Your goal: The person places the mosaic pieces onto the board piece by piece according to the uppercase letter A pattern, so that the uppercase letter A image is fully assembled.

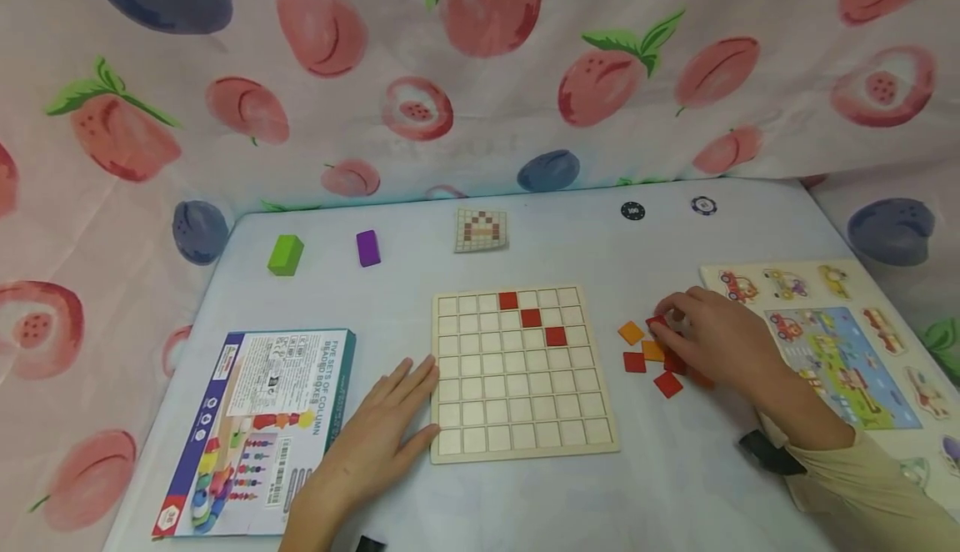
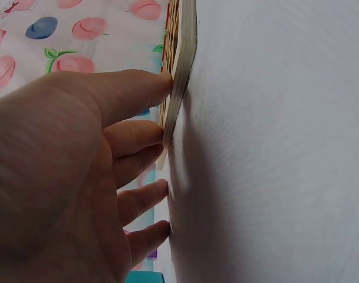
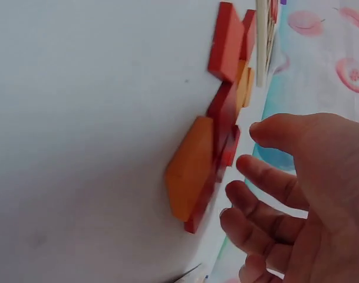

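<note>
A wooden grid board [image 1: 517,419] lies mid-table with three red tiles [image 1: 531,318] set in a diagonal near its top. My left hand [image 1: 386,431] lies flat on the table, its straight fingers [image 2: 150,85] touching the board's left edge [image 2: 182,65]. Right of the board is a loose pile of red and orange tiles [image 1: 651,360]. My right hand [image 1: 708,339] hovers over that pile, fingertips by a red tile [image 1: 657,321]. In the right wrist view the fingers [image 3: 256,171] are loosely curled beside an orange tile [image 3: 191,168] and red tiles [image 3: 226,41], with nothing between them.
A bead-toy box [image 1: 262,419] lies at the front left. A green block [image 1: 286,253], a purple block [image 1: 367,248], a pattern card [image 1: 481,229] and two chips [image 1: 633,211] sit at the back. A vehicle puzzle [image 1: 840,343] lies at the right. Fruit-print cloth hangs behind.
</note>
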Action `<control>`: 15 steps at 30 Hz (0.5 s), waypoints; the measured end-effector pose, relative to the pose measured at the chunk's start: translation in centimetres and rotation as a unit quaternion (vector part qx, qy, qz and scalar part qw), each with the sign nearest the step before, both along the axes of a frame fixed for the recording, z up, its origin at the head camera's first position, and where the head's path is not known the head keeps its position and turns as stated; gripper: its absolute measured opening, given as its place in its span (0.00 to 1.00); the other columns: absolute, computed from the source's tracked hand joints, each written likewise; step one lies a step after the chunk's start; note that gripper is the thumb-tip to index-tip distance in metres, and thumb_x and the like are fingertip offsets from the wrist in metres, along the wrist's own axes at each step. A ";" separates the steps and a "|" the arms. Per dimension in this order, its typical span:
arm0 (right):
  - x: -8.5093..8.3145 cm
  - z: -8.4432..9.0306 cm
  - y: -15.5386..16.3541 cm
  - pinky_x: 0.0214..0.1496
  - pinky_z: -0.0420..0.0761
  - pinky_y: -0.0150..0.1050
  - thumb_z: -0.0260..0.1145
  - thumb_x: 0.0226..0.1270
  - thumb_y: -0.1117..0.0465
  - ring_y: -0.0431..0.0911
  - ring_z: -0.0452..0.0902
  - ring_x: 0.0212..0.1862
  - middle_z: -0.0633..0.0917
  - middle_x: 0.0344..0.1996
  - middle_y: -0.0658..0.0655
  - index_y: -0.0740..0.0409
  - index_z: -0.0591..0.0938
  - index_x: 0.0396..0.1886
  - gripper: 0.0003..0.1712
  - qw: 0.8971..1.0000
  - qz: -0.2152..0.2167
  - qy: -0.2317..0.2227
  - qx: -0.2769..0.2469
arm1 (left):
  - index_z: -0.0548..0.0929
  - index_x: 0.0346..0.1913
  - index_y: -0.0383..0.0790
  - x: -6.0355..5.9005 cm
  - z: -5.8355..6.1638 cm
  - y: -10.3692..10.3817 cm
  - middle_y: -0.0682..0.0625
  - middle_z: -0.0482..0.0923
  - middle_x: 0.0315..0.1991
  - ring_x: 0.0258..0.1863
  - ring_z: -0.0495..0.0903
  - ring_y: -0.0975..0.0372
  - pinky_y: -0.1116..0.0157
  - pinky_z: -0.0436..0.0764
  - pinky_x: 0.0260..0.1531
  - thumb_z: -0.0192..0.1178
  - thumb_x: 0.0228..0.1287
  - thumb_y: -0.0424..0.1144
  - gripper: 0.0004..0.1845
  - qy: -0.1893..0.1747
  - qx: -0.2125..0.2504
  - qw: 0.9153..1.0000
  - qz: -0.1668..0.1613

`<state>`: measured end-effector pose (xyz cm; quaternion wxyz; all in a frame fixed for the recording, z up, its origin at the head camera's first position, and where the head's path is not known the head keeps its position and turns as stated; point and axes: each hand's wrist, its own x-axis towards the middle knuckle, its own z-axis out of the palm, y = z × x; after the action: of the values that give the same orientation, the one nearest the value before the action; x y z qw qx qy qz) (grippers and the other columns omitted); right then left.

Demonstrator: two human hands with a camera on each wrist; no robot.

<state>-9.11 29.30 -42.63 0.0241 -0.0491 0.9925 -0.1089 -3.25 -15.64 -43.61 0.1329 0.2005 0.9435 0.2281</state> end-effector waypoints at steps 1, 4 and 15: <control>0.0 -0.1 0.1 0.30 0.83 0.40 0.78 0.66 0.48 0.49 0.81 0.36 0.88 0.37 0.58 0.57 0.88 0.49 0.21 1.000 -0.004 -0.003 -0.001 | 0.66 0.83 0.46 0.0 0.0 0.0 0.55 0.57 0.87 0.88 0.52 0.51 0.43 0.59 0.86 0.66 0.76 0.48 0.38 0.000 0.000 1.000 0.001; -0.2 -0.2 0.2 0.25 0.76 0.34 0.78 0.66 0.46 0.45 0.77 0.29 0.87 0.30 0.55 0.58 0.86 0.48 0.22 1.000 -0.016 -0.019 -0.004 | 0.65 0.83 0.46 0.0 -0.1 0.0 0.56 0.57 0.87 0.88 0.51 0.51 0.43 0.59 0.86 0.66 0.76 0.48 0.38 -0.002 0.002 1.000 0.003; -0.5 0.1 0.4 0.34 0.86 0.43 0.79 0.61 0.55 0.51 0.83 0.40 0.89 0.42 0.60 0.56 0.87 0.51 0.20 1.000 -0.010 -0.010 -0.001 | 0.66 0.83 0.47 0.0 0.1 0.1 0.56 0.57 0.87 0.89 0.51 0.51 0.43 0.58 0.86 0.66 0.75 0.48 0.38 -0.007 0.002 1.000 0.009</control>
<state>-9.59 29.74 -42.55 0.0329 -0.0380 0.9926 -0.1107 -3.20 -15.56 -43.54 0.1373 0.1908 0.9439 0.2321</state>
